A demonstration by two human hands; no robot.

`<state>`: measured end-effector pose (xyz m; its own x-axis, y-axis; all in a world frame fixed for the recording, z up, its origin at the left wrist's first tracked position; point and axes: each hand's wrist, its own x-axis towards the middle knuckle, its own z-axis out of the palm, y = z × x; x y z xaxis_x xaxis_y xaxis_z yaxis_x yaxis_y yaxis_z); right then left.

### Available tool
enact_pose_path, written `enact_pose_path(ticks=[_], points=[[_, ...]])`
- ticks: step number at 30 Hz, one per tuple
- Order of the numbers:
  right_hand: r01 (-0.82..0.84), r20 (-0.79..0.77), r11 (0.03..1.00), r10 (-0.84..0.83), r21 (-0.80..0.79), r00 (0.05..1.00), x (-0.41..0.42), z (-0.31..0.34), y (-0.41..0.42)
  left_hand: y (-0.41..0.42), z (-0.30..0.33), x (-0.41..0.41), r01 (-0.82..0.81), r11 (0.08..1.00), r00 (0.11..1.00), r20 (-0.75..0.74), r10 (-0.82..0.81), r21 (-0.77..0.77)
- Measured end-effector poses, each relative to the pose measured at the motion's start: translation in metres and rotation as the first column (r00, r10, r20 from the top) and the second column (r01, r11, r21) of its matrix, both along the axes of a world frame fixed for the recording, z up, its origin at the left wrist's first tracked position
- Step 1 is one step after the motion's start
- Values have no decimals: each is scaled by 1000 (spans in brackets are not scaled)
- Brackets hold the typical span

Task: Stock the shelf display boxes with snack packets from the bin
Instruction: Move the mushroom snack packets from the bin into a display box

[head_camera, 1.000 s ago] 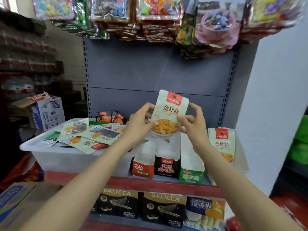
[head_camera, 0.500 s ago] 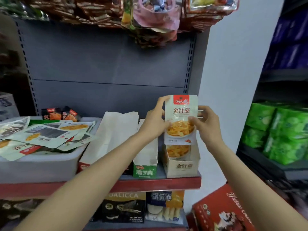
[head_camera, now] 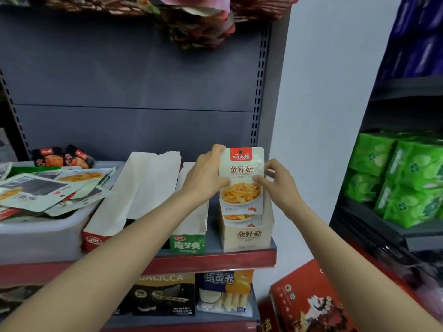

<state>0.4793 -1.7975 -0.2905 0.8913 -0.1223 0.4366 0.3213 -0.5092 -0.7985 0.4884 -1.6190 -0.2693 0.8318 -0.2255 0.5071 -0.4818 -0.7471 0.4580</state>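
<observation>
Both hands, left hand [head_camera: 206, 173], right hand [head_camera: 279, 182], pinching upright packet [head_camera: 241, 180] between them

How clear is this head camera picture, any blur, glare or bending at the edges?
Head view: the snack packet held by the left hand and right hand is sharp, its print readable; the bin and its loose packets at the left edge are smeared; the shelf upright bows from wide-angle distortion; light is soft and even, without harsh glare.

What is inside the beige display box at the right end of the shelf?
Inside the beige display box, one matching packet shows behind the held packet. Anything deeper is covered.
</observation>
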Motion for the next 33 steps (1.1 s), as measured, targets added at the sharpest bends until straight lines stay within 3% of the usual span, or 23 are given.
enact_pose_path(ticks=[3, 7, 16, 20, 22, 27, 33], points=[[-23, -48, 1000, 23, -5, 999, 2, -7, -1, -1, -2, 4, -99, 993, 994, 58, 95, 66], [6, -6, 999, -7, -54, 1000, 5, -9, -1, -3, -6, 11, -11, 1000, 998, -66, 9, -28], [22, -4, 954, -25, -298, 1000, 1, -12, 7, -5, -6, 2, -20, 997, 997, -73, 25, 68], [275, 211, 854, -199, -441, 957, -14, -8, 25, 21, -5, -20, -29, 999, 997, 70, 31, -22], [303, 314, 828, -164, -472, 935, -23, -2, 42, 46, -6, -31, -28, 999, 989, 146, 33, -34], [-98, 138, 872, 186, -480, 973, -29, 12, 113, 124, -3, -48, -212, 977, 955, 211, 208, -5], [-339, 23, 804, 400, -489, 916, -26, 8, 212, 222, 11, -60, -421, 904, 906, 66, 417, 72]])
